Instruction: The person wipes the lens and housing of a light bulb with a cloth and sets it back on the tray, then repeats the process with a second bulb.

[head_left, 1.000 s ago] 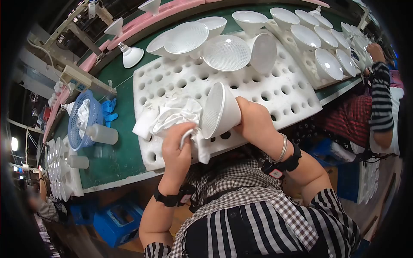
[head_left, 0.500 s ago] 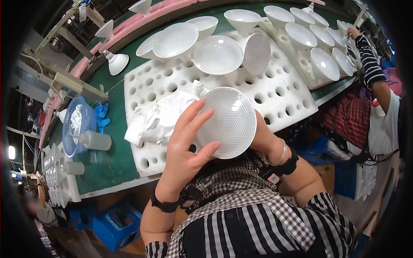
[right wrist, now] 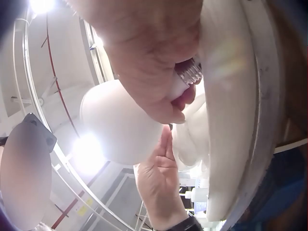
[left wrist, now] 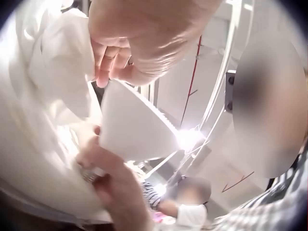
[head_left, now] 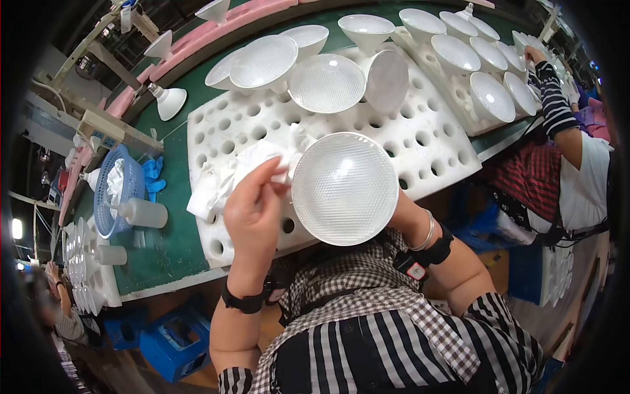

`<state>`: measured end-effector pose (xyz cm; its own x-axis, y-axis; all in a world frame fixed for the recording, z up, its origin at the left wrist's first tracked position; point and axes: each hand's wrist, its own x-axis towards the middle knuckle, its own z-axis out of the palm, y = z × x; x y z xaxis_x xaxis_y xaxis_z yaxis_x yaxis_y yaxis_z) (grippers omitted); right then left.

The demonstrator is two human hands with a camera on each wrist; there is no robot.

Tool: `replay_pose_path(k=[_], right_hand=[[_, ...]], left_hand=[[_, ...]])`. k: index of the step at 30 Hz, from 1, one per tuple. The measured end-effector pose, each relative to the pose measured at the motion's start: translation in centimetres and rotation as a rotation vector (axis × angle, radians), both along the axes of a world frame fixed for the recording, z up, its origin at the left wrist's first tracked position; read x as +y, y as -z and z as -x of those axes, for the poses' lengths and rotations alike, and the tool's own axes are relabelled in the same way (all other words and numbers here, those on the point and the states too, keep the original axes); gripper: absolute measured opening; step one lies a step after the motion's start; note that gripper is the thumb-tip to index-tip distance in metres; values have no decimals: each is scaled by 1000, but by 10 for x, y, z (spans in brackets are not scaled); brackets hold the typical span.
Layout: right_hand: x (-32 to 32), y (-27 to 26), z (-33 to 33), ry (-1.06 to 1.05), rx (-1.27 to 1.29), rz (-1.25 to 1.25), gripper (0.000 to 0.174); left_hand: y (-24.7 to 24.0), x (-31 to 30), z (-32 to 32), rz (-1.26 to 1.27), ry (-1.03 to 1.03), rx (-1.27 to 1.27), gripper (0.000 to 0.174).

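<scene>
In the head view my right hand grips a white reflector lamp bulb from behind, its round textured lens facing up toward me. The right wrist view shows that hand's fingers curled round the neck, beside the threaded metal base. My left hand is raised just left of the lens, fingers loosely bent, with nothing in it. Seen from the left wrist, its fingertips hang close over the bulb's rim. Behind the left hand a crumpled white cloth lies on the white foam board.
Several similar bulbs stand at the board's far side, more on a second foam board at right. At left are a blue basket, a plastic bottle and a lone bulb. Another person's arm reaches in at right.
The left hand has let go of the cloth, passed over the lens with spread fingers, and drawn back left. The right hand has turned the bulb so its lens faces up toward me.
</scene>
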<state>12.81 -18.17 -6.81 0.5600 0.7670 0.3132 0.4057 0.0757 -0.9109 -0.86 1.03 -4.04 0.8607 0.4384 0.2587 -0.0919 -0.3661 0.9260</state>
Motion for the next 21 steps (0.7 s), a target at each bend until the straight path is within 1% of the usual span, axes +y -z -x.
replay_pose_path(k=[1, 2, 3, 5, 6, 7, 8, 9, 10, 11, 12, 13, 14, 15, 16, 17, 18, 19, 20, 21], right_hand=[[1, 6, -1, 20, 55, -44, 56], [1, 12, -1, 40, 113, -86, 61], [2, 18, -2, 42, 113, -85, 61], [6, 27, -2, 18, 364, -168, 66], [6, 26, -2, 12, 362, -166, 66], [7, 24, -2, 25, 273, -153, 64], [8, 22, -3, 40, 184, -142, 61], [8, 16, -2, 35, 180, -146, 61], [7, 7, 1, 23, 182, -139, 58], [5, 1, 2, 16, 183, -132, 54], [4, -1, 3, 23, 183, -131, 54], [4, -2, 3, 56, 91, -83, 50], [4, -3, 4, 85, -1, -33, 46], [5, 1, 4, 82, -1, -27, 46], [8, 8, 4, 70, 82, -54, 43], [11, 12, 3, 54, 163, -82, 40], [11, 2, 15, 53, 495, -252, 36], [10, -8, 27, 55, 830, -417, 33], [10, -5, 24, 48, 831, -408, 33], [9, 2, 19, 52, 622, -327, 33]], left_hand=[[2, 4, 3, 92, -106, 68, 52], [-2, 4, 4, -5, -204, 57, 48], [-6, 3, 1, -4, -203, 58, 48], [-17, 3, -8, -962, -448, -74, 45], [-11, 4, -9, -954, -418, 17, 45], [-6, 7, -8, -955, -430, 15, 45], [0, 13, -5, -893, -251, 176, 44], [7, 19, -4, -823, -67, 334, 43], [20, 24, -5, -813, -144, 169, 36], [15, 22, -5, -814, -141, 166, 36], [3, 18, -3, -634, -258, 46, 34], [-10, 12, -2, -447, -372, -69, 32], [-27, 1, -2, -397, -369, -175, 34], [-43, -12, 0, -451, -224, -230, 36], [-54, -24, 1, -504, -87, -285, 39], [-57, -38, -7, -612, 100, -327, 46], [-56, -56, -12, -590, 298, -172, 52], [-53, -69, -19, -727, 346, -131, 57], [-50, -71, -24, -757, 346, -169, 59], [-48, -65, -29, -753, 346, -167, 59]])
